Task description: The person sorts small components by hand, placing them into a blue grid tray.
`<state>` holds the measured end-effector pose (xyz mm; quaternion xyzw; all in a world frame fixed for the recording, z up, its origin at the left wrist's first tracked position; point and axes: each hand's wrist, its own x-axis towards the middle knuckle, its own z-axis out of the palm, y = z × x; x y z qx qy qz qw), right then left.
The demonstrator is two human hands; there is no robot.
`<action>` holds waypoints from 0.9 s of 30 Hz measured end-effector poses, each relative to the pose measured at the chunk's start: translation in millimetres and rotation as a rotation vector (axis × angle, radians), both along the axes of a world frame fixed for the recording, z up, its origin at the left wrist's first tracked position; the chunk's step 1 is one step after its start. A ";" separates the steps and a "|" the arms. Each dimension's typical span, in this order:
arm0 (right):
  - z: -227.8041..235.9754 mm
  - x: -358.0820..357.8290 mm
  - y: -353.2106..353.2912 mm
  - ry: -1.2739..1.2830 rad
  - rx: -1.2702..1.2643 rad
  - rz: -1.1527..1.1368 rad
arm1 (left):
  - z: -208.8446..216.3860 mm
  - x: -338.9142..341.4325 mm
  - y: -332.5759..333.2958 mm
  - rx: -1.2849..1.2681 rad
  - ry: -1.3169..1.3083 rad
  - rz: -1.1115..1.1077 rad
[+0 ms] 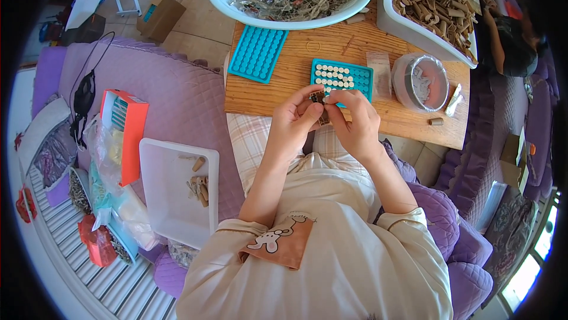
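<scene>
My left hand (290,122) is closed on a small brown piece (318,97) with darker and shiny parts, held upright over the table's front edge. Its exact kind I cannot make out. My right hand (358,123) meets it from the other side, thumb and forefinger pinched together at the piece's edge. A small pale bit shows at those fingertips, too small to name. Just beyond my hands lies a teal tray (364,76) with round pockets, many filled with small white discs (334,74). A second teal tray (258,54), with no discs visible, lies farther left on the wooden table (296,48).
A pale blue basin (216,0) of plastic-wrapped pieces and a white bin (408,33) of brown tubes stand at the back. A lined bucket (402,80) with white scraps, and a brown tube (436,122), sit right. On the purple sofa are a white tray (157,201) and red box (135,131).
</scene>
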<state>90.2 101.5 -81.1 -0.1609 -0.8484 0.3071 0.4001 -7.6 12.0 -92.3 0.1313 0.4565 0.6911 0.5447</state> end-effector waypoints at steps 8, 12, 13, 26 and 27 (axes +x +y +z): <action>2.7 2.2 2.9 -0.046 0.080 0.044 | 2.9 1.4 0.7 0.062 -0.005 -0.033; -1.0 4.5 -2.6 -0.006 0.062 -0.016 | 0.1 4.0 1.0 0.055 -0.027 -0.068; -2.6 4.7 -4.0 0.030 0.059 -0.067 | 1.1 3.9 1.5 0.061 -0.044 -0.083; -47.2 12.2 46.8 -0.285 -0.207 -0.323 | 2.6 1.9 -0.2 0.035 0.076 -0.163; -55.3 13.2 49.6 -0.284 -0.205 -0.325 | 2.3 2.2 0.1 0.037 0.076 -0.164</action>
